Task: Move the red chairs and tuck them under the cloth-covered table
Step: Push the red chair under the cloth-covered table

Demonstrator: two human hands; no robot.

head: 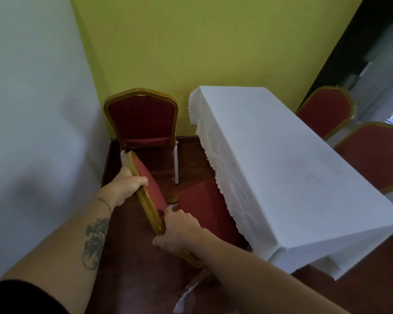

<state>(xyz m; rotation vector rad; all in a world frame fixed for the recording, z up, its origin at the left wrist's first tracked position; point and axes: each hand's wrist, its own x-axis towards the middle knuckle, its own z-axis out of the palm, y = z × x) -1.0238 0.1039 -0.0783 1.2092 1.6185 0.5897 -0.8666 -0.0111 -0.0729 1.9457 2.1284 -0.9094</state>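
You are clamping your left hand (128,185) and right hand (179,230) on the red chair (204,207) backrest, its seat partly under the desk (281,168); the hanging tablecloth (222,168) risks snagging, dragging askew.

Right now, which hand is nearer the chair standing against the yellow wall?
Left. The left hand grips the held chair's backrest just below the chair against the wall; the right hand grips farther back.
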